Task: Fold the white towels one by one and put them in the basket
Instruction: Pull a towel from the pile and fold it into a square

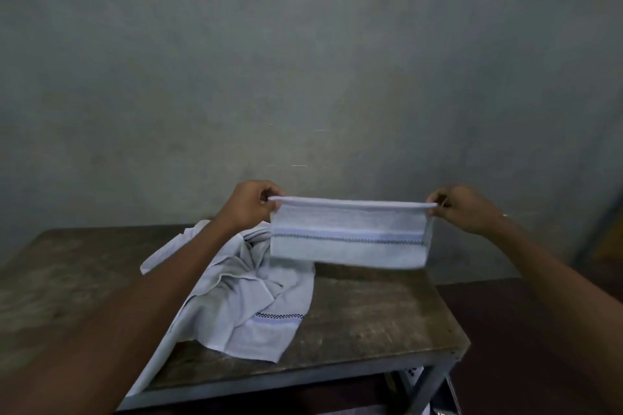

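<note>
Head cam is showing a folded white towel [347, 232] hanging in the air above the far-right part of the table [371, 323], stretched flat btwn both hands, with its striped band running across the middle. It's looking light, thin and fully soft. There's no stiffness, so it's drooping wherever it isn't being held, and the lower edge is hanging free. It's prob. not slippery and not fragile, and woven cloth like this is giving fingertips plenty of grip. The best hold is the two top corners, where the layers are meeting, so the fold isn't sliding apart. Gripping mid-edge would let the ends flop.

The left hand [251, 204] is pinching the top-left corner, with the thumb and fingers [269, 195] curled tight together on the doubled edge. The right hand [462, 209] is doing the same at the top-right corner, its fingertips [438, 200] pressed together on the cloth and the other fingers tucked in. Both are pulling outward, so the top edge is staying taut and straight.

A pile of unfolded towels [249, 293] is lying crumpled on the table, below and left of the held one, w/ one end spilling over the near edge. The basket isn't clearly showing. Something pale is sitting under the table's right end, but I can't tell what it is.
</note>
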A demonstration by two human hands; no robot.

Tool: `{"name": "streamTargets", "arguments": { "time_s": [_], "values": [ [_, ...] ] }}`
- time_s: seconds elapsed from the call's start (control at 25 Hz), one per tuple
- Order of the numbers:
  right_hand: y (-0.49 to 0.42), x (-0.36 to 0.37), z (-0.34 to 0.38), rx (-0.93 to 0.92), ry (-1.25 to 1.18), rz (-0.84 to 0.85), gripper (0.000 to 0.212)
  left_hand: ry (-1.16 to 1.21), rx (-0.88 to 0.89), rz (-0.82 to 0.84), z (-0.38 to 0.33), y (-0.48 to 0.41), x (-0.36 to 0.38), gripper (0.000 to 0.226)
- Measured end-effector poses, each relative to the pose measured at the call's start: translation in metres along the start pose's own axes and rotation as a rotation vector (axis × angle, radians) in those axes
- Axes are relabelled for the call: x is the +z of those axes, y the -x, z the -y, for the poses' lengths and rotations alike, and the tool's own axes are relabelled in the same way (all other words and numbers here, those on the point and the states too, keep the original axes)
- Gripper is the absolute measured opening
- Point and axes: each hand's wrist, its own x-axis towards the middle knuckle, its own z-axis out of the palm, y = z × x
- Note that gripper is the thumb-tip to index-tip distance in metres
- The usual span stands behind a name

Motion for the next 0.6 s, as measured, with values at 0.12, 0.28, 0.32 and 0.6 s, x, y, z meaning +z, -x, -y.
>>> {"name": "streamTargets", "arguments": {
  "time_s": [0.12, 0.28, 0.32, 0.6],
  "values": [
    [0.012, 0.029, -0.018, 0.086, 0.007, -0.104, 0.008, -0.006, 0.089, -0.091, 0.004, 0.023, 0.021, 0.013],
    [0.068, 0.096, -0.055, 0.073, 0.067, -0.012, 0.026, -0.163, 0.261, -0.017, 0.035, 0.095, 0.066, 0.025],
    [0.087, 0.116, -0.063, 0.03, 0.123, 0.035, 0.023, -0.24, 0.291, 0.024, 0.044, 0.114, 0.08, 0.023],
    [0.155, 0.162, -0.075, -0.056, 0.239, 0.114, 0.015, -0.457, 0.355, 0.236, 0.07, 0.172, 0.122, 0.025]
  ]
}}
